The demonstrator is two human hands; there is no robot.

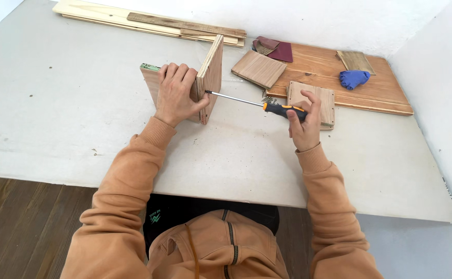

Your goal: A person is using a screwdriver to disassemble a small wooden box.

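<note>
My left hand (177, 93) grips two plywood pieces joined at a right angle: an upright square panel (211, 77) standing on edge and a second board (152, 82) behind my fingers. My right hand (304, 121) holds a screwdriver (282, 109) with a black and orange handle. Its long metal shaft runs left and its tip touches the face of the upright panel near my left thumb. Both sleeves are orange.
The white tabletop (71, 113) carries long wood strips (148, 25) at the back, a square wood tile (258, 68), a small wood panel (323, 95) by my right hand, dark red sandpaper (277, 49), a blue glove (353, 78) and a large brown board (375, 93). A white wall stands at right.
</note>
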